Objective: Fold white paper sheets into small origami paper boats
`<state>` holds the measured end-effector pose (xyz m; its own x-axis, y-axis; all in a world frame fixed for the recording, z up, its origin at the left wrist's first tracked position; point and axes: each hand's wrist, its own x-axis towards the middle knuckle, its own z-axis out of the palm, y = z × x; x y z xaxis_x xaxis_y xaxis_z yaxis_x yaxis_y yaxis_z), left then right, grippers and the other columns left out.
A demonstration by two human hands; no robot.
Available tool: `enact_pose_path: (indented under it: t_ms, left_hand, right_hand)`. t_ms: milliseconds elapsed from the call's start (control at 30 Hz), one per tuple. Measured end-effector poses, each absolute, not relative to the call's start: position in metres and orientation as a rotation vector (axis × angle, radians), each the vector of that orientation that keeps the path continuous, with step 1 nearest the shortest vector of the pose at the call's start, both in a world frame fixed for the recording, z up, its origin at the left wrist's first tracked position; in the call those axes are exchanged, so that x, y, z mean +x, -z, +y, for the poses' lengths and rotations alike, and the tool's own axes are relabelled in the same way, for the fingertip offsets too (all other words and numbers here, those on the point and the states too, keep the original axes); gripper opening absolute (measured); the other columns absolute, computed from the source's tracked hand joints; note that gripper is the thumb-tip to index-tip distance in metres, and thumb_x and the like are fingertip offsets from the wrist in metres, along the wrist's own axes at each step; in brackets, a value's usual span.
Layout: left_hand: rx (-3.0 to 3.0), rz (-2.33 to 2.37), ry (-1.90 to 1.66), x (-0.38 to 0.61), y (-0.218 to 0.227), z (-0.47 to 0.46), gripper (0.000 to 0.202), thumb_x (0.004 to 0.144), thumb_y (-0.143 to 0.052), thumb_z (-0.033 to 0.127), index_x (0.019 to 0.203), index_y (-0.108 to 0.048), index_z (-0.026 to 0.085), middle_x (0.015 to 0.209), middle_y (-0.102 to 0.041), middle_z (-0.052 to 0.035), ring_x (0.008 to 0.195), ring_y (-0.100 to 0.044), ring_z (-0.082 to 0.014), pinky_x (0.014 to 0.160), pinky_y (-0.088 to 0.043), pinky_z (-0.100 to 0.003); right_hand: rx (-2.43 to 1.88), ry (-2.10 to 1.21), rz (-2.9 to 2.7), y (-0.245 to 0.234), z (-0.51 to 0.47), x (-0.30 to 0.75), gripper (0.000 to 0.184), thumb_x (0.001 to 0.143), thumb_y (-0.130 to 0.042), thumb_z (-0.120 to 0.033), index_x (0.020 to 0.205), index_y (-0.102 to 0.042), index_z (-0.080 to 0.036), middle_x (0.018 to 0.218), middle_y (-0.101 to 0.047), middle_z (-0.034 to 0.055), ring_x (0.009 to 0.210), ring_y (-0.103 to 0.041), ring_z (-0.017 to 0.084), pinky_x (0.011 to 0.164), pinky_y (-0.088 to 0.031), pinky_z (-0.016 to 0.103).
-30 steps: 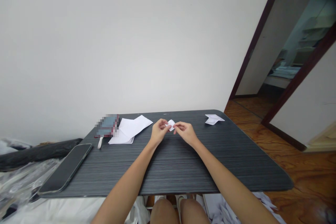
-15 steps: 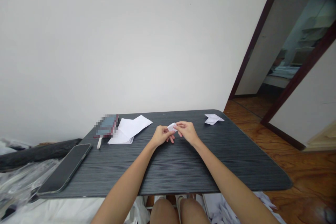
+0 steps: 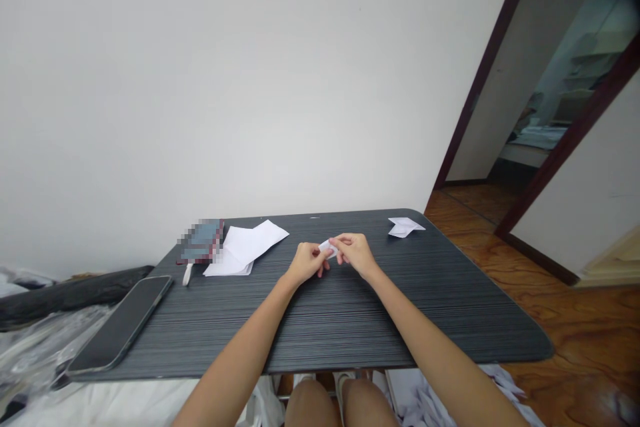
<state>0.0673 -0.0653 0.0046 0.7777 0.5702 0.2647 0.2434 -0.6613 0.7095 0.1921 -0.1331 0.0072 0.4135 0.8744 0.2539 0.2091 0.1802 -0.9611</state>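
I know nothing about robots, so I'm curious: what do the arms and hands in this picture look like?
They are human. The left hand and right hand wear no gloves. The slim left forearm and right forearm are uncovered where visible: no sleeves, watches, bracelets or cables show. Any rings would be too small to tell.

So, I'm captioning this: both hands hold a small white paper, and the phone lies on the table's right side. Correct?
No: in the head view, the phone lies on the table's left side. The left hand and right hand do hold the white paper.
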Motion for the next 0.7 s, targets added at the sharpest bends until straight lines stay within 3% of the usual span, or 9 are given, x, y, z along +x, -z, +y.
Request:
enact_pose_path:
  t_ms: [167,433,700]
  left_hand:
    - [2.688,0.780,-0.968,0.0659,-0.0098,-0.0698,0.030,0.077,-0.044,0.035,0.093,-0.058,0.015,0.075,-0.063,-0.0088,0.066,-0.058,-0.0169,0.059,-0.040,-0.024]
    - [2.703,0.655,-0.911,0.0668,-0.0106,-0.0699,0.030,0.082,-0.034,0.023,0.071,-0.060,0.015,0.057,-0.058,-0.0032,0.051,-0.051,-0.0101,0.054,-0.036,-0.020]
    - [2.718,0.525,-0.901,0.0666,-0.0105,-0.0702,0.020,0.079,-0.040,0.023,0.086,-0.057,0.016,0.070,-0.061,-0.0046,0.058,-0.055,-0.0117,0.058,-0.039,-0.020]
  right_hand:
    - [-1.415,-0.385,-1.300,-0.0075,-0.1364,0.1882,0.026,0.073,-0.047,-0.034,0.071,-0.064,-0.014,0.041,-0.052,-0.0011,0.037,-0.049,0.009,0.046,-0.042,0.020]
    - [-1.458,-0.345,-1.403,-0.0084,-0.1386,0.1894,0.026,0.077,-0.043,-0.027,0.076,-0.066,-0.015,0.047,-0.057,0.0003,0.046,-0.054,0.011,0.054,-0.045,0.021]
    - [-1.416,-0.394,-1.394,-0.0032,-0.1365,0.1921,0.027,0.077,-0.042,-0.029,0.076,-0.065,-0.014,0.049,-0.059,0.0009,0.047,-0.056,0.012,0.055,-0.046,0.023]
